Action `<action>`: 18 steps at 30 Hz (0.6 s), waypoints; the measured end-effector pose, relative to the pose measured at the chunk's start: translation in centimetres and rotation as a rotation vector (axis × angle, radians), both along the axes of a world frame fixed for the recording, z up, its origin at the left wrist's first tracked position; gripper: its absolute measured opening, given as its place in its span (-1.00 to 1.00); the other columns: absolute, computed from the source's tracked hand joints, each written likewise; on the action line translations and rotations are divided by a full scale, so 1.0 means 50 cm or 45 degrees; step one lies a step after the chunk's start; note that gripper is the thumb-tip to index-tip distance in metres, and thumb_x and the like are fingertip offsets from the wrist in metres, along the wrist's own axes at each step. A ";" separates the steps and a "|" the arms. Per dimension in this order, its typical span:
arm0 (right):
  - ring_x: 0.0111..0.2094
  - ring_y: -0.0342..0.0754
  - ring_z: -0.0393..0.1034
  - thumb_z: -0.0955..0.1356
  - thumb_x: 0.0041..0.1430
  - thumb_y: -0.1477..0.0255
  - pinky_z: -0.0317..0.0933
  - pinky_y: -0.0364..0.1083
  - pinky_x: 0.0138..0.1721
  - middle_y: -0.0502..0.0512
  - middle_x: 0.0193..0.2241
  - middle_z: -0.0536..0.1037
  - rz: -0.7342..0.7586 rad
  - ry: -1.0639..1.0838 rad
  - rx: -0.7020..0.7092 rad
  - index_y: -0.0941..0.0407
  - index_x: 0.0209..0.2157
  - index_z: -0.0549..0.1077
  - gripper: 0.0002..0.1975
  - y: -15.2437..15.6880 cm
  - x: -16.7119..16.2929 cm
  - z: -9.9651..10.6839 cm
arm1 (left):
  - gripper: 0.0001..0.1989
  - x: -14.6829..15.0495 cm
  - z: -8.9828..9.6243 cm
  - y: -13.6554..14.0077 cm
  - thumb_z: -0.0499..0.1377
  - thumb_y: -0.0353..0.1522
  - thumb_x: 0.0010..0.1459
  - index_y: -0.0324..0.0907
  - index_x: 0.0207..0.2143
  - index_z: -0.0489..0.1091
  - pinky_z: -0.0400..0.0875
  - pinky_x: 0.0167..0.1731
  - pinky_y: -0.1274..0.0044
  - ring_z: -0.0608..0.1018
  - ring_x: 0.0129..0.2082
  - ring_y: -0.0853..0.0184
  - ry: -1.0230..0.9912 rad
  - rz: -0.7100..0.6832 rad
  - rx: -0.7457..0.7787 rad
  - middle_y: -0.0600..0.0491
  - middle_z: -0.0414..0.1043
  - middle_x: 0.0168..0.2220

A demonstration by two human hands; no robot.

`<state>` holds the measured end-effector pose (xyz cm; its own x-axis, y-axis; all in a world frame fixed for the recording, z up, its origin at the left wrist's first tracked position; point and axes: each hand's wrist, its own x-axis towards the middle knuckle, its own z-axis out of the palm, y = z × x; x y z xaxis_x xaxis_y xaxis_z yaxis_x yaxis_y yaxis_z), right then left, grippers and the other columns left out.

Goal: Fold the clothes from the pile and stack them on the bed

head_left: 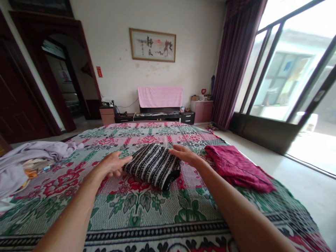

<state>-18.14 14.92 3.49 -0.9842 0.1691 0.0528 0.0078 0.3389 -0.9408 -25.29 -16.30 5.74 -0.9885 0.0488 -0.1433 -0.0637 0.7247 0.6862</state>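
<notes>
A folded black-and-white striped knit garment (153, 164) lies on the flowered bedspread (136, 206) in front of me. At its left edge is my left hand (113, 165), thumb stretched towards the knit and the other fingers loosely bent and apart. My right hand (185, 155) is at the garment's upper right edge with its fingers stretched out, close to or touching the fabric. Neither hand grips anything. To the right of my right arm lies a folded magenta garment (237, 168).
A heap of pale lilac cloth (34, 154) sits at the bed's left side, with orange and white items among it. Beyond the bed stand a low black cabinet (187, 117) and a screen-like panel draped with a pink towel (160, 96). Glass doors (278, 73) are at right.
</notes>
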 end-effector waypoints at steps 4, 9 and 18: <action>0.09 0.12 0.29 0.50 -0.12 0.19 0.18 0.00 0.10 0.20 0.04 0.44 -0.046 0.017 0.059 0.11 -0.02 0.44 -0.40 -0.029 -0.015 -0.024 | 0.08 0.044 0.007 0.015 0.35 -0.03 -0.28 -0.23 0.27 0.06 0.25 -0.70 0.56 0.55 -0.65 0.12 -0.321 -0.134 0.154 -0.09 0.51 -0.62; -0.10 0.04 0.43 0.49 -0.10 0.27 0.27 -0.06 -0.03 0.18 -0.08 0.51 -0.047 -0.063 0.008 0.16 -0.04 0.45 -0.45 -0.032 -0.021 -0.030 | 0.06 0.054 -0.012 0.066 0.32 -0.14 -0.16 -0.14 0.33 -0.11 0.24 -0.70 0.58 0.57 -0.62 0.17 -0.230 -0.092 0.239 -0.09 0.58 -0.45; -0.58 -0.19 0.35 0.47 -0.18 0.47 0.28 -0.22 -0.51 -0.01 -0.62 0.48 0.174 -0.348 -0.356 0.17 -0.59 0.39 -0.83 -0.032 -0.025 -0.031 | -0.09 0.041 -0.027 0.084 0.26 -0.24 -0.11 -0.11 0.30 0.01 0.33 -0.61 0.52 0.51 -0.63 0.28 -0.061 -0.080 0.270 -0.01 0.55 -0.41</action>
<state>-19.37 13.32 1.93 -0.9700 0.0069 -0.2430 0.2427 0.0861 -0.9663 -23.24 -12.10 4.37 -0.9749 0.1438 -0.1702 -0.0595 0.5682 0.8208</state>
